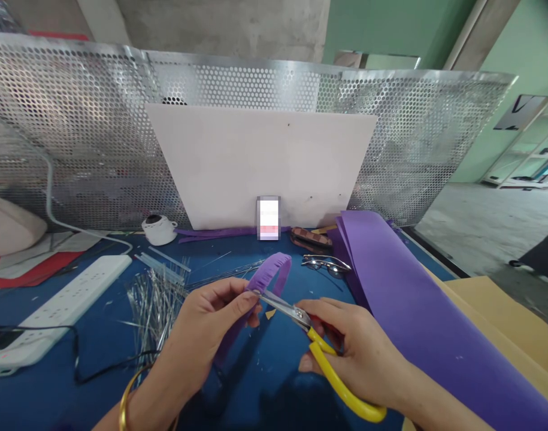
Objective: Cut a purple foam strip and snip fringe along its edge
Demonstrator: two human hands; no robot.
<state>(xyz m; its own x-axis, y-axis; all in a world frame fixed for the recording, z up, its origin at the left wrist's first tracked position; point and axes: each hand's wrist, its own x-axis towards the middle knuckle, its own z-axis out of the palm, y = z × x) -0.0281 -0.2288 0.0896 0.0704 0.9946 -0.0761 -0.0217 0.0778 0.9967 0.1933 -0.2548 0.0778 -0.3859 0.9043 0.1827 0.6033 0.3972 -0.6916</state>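
My left hand point(215, 317) pinches a purple strip point(269, 272) between thumb and fingers; the strip curls up in a loop and has small creases or cuts along it. In my right hand point(350, 347) is a pair of scissors point(300, 314) with yellow handles, held round the pivot and upper handles rather than by the loops alone. The blade tips reach the strip right beside my left thumb. Whether the blades are cutting into it or only pressing on it, I cannot tell. A small tan scrap point(270, 313) lies on the blue table behind the blades.
Thin metallic wires point(152, 305) lie left of my left hand, near a white power strip point(71, 311). Folded purple sheets point(390, 287) and tan sheets point(507, 311) cover the right side. Glasses point(327, 263), a case point(310, 239), a white cup point(159, 230) and a white board point(265, 161) stand behind.
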